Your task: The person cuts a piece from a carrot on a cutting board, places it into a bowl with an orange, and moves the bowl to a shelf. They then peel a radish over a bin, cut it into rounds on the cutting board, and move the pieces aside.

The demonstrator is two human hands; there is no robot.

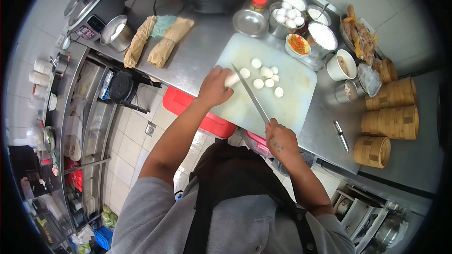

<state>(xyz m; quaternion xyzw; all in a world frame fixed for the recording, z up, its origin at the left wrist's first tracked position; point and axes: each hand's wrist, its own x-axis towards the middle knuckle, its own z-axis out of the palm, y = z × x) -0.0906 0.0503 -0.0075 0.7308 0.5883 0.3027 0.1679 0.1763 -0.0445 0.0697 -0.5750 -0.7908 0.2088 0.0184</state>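
Note:
My left hand (pixel 215 87) is closed around a smooth white roll (pixel 230 80) at the left side of a pale cutting board (pixel 294 108). In my right hand (pixel 281 139) is the handle of a long kitchen knife (pixel 253 98). Its blade slants up and left across the board, with the tip close to the roll's end. Beside the blade lies a round white piece (pixel 245 73). Several similar white pieces (pixel 269 83) are scattered to the right of the knife. My left fingers partly cover the roll.
Behind the board stand a metal bowl of eggs (pixel 288 16), a red-lidded jar (pixel 258 3) and a bowl of orange shreds (pixel 298 44). Bamboo steamers (pixel 390 122) and a peeler-like tool (pixel 341 136) are at the right. Brown paper bundles (pixel 170 42) lie back left.

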